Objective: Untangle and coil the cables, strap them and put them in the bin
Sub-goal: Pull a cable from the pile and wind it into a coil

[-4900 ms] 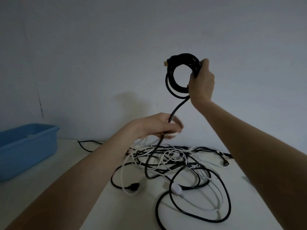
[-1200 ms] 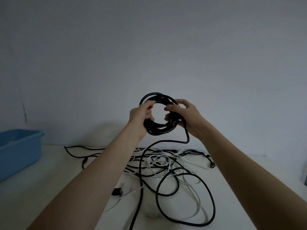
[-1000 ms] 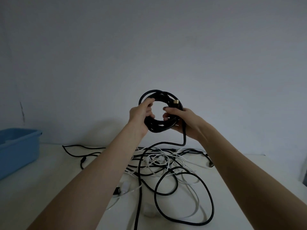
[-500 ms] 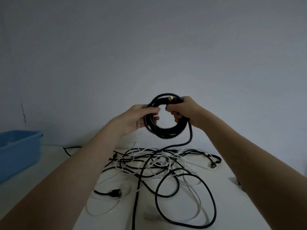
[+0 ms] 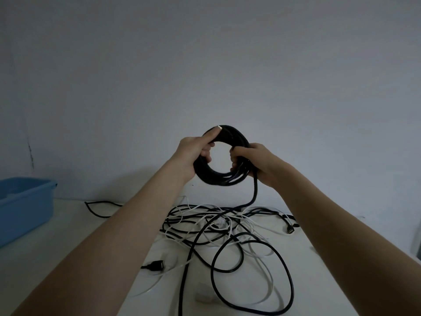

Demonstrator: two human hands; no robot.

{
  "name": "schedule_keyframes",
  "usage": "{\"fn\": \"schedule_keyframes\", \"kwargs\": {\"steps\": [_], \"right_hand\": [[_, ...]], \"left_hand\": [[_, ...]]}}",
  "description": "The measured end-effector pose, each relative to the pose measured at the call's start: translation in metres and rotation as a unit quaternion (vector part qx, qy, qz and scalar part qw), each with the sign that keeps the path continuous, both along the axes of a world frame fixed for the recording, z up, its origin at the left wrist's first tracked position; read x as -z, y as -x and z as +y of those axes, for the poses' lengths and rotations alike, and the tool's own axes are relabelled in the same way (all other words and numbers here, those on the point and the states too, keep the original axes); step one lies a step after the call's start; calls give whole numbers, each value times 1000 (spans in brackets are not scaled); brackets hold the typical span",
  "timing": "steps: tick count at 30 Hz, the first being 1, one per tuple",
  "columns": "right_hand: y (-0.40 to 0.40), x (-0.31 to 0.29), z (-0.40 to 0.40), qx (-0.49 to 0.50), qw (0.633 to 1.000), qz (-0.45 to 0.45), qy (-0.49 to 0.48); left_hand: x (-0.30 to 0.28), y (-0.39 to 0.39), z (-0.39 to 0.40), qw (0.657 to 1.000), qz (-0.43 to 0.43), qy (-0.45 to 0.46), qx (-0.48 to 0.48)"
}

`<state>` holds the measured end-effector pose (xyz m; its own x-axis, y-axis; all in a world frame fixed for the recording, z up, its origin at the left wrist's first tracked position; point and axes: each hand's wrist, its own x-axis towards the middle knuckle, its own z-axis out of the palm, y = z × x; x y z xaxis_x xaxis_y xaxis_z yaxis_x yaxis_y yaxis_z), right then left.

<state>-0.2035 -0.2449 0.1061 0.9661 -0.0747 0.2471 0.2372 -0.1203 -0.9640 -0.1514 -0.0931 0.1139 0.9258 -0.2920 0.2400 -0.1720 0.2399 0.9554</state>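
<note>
Black cable coil [image 5: 219, 176] held up above table [image 5: 68, 236], left hand [image 5: 193, 153] and right hand [image 5: 259, 163] both gripping its sides; loose tail drops into cable tangle [image 5: 218, 226]. Blue bin [image 5: 25, 206] far left.

The big blue plastic bin [image 5: 25, 206] at nine o'clock runs off the edge; the inside stays hidden.

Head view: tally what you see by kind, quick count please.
Hands: 2, left hand and right hand
Black coil, held: 1
Tangled pile of black and white cables: 1, strands uncountable
Blue bin: 1
Total: 5
</note>
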Motion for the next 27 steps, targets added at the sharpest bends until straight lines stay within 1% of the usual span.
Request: {"fn": "schedule_keyframes", "kwargs": {"steps": [3, 6, 8, 9, 10, 11, 12, 14, 16, 18, 19, 20, 21, 22, 23, 24, 25, 27], "right_hand": [[-1, 1, 9, 39, 992, 11, -119], [-6, 6, 28, 81, 967, -16, -242], [-12, 10, 43, 75, 945, -38, -316], [-14, 12, 49, 68, 937, -47, -339], [-16, 12, 53, 72, 932, -55, -351], [-17, 12, 53, 92, 932, -68, -345], [-18, 12, 52, 120, 934, -82, -326], [-20, 10, 44, 172, 947, -123, -244], [-17, 6, 32, 202, 961, -155, -109], [-12, 0, 20, 200, 962, -171, 75], [-9, -4, 16, 189, 951, -171, 177], [-6, -8, 13, 171, 932, -166, 272], [-3, -12, 12, 150, 912, -161, 346], [-1, -14, 11, 133, 896, -156, 394], [1, -15, 11, 126, 888, -154, 414], [2, -15, 10, 130, 888, -152, 413], [4, -14, 9, 139, 896, -149, 394], [6, -11, 8, 152, 930, -138, 306]], "left_hand": [[-4, 5, -12, 991, 50, 115, -47], [-3, 9, -25, 967, 76, 221, -98], [1, 10, -30, 952, 84, 282, -84], [4, 9, -29, 953, 80, 286, -66], [7, 8, -27, 961, 68, 266, -44], [10, 5, -24, 972, 52, 226, -24], [13, 1, -17, 985, 29, 170, -10], [13, -6, -3, 997, -16, 76, 18], [7, -11, 10, 998, -44, 43, 29], [-3, -11, 19, 995, -89, 5, 34], [-7, -11, 21, 991, -120, -43, 43], [-10, -9, 21, 980, -156, -108, 58], [-11, -6, 19, 963, -187, -177, 75], [-10, -2, 15, 946, -207, -235, 84], [-8, 2, 10, 935, -215, -271, 79], [-6, 5, 5, 934, -215, -279, 64], [-4, 7, 1, 940, -210, -263, 50], [0, 11, -7, 965, -185, -184, 25]]}}
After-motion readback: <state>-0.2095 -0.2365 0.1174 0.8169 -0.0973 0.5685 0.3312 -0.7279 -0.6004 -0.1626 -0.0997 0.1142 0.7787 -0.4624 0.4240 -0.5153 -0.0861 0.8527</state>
